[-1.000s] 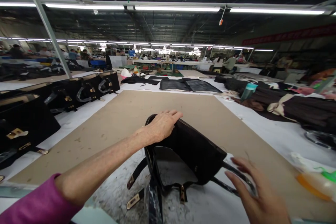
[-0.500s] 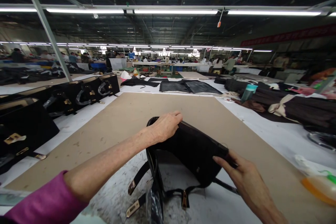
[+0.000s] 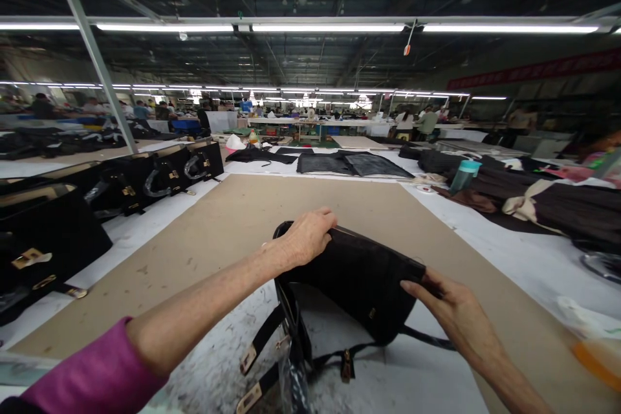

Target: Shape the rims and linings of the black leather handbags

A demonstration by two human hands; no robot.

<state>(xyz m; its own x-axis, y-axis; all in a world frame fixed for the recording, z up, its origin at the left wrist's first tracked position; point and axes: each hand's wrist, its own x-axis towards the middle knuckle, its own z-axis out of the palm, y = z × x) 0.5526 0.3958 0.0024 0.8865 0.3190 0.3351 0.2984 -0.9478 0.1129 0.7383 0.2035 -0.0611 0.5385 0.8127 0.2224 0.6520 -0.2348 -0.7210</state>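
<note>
1. Here comes the left forearm (image 3: 208, 304), slanting up and inward from the lower left, bare beyond a magenta sleeve (image 3: 99, 372), reaching well out ahead of the body.
2. At its end, the left hand (image 3: 308, 239) lies back-upward across the top edge of the black bag (image 3: 361, 281). The fingers sit close together, bent over the rim and gripping it; the thumb's place is hidden.
3. Over to the right: the other forearm (image 3: 507, 369) climbs from the lower right corner, angled inward, uncovered as far as it shows.
4. And the right hand (image 3: 451, 307) has the bag's right-hand corner in a pinch! The thumb (image 3: 413, 289) lies flat on the dark panel facing us, the fingers tucked behind the edge, mostly out of sight.
5. So the bag is right between the two hands, centre front, tilted, its top edge sloping down from left hand to right, over a smudged white sheet (image 3: 405, 381).
6. Below the left wrist dangle two straps with gold-coloured tips (image 3: 250, 394), beside a plastic-wrapped piece (image 3: 294, 378); a zipper pull (image 3: 346, 365) hangs nearer the middle.
7. Beyond the hands spreads a tan board (image 3: 204, 226), with finished-looking black bags (image 3: 53, 233) lined along its left.
</note>
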